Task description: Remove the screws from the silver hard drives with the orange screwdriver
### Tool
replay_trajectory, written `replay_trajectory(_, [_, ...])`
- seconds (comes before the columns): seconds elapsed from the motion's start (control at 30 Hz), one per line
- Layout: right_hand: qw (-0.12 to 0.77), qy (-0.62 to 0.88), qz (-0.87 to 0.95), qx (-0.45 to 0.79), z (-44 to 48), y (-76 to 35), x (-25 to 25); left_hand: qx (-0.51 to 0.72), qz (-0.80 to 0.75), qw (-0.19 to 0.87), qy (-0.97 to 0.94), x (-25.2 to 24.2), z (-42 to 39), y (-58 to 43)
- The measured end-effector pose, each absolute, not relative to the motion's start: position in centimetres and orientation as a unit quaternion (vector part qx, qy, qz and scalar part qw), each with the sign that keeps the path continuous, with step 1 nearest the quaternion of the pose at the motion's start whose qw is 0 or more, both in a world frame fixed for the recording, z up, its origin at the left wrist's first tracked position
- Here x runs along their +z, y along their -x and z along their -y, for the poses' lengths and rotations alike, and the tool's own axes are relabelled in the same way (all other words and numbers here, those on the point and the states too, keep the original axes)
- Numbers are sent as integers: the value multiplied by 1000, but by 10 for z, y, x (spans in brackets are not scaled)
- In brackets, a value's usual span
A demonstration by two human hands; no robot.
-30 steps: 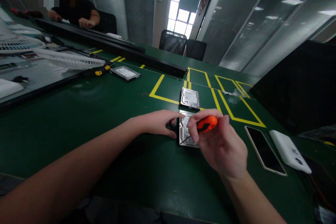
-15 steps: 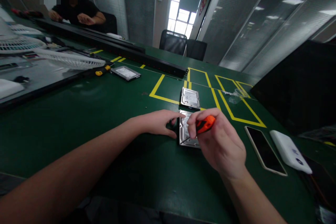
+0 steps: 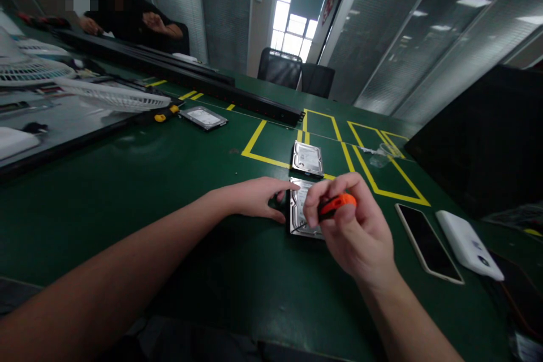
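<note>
A silver hard drive (image 3: 298, 203) lies flat on the green table (image 3: 237, 271), partly hidden behind my right hand (image 3: 354, 226). That hand is closed around a red-orange and black screwdriver (image 3: 339, 203), whose thin shaft slants down to the drive's near left corner. My left hand (image 3: 263, 198) rests at the drive's left edge, its index finger on the upper left corner and thumb low beside the side; the fingers are apart. Just beyond lies a second hard drive (image 3: 307, 158), and a third drive (image 3: 204, 117) sits farther left.
To the right are a phone (image 3: 429, 243) and a white device (image 3: 469, 244). A long black bar (image 3: 254, 106) crosses the far side. A yellow-black tool (image 3: 167, 113) and white fan parts (image 3: 114, 96) lie left. A person (image 3: 144, 25) sits far left.
My right hand's fingers and the screwdriver handle have turned slightly, the handle's end now a little farther right. My left hand has stayed in place. The other person's hand has risen.
</note>
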State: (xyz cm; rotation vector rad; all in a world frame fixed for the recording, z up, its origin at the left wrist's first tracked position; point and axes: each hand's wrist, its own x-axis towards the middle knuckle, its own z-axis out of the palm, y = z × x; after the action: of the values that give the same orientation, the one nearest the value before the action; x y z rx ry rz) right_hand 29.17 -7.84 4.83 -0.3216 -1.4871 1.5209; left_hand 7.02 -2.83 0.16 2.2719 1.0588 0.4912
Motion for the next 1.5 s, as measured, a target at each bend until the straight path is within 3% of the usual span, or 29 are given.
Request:
replay_trajectory(1.0, [438,128,619,639,80,-296,43,163,-410,278,-853,5,31,-71])
replay_trajectory(1.13, [451,136,619,629,80,-298,43,147,-439,261,-847,11,29,-62])
replay_trajectory(1.33, [503,119,606,604,79,-303,55,126,-571,155,-796,31,23,-14])
replay_trajectory(1.5, [559,123,626,531,69,-318,65,74,-652,157,-738,40,23,27])
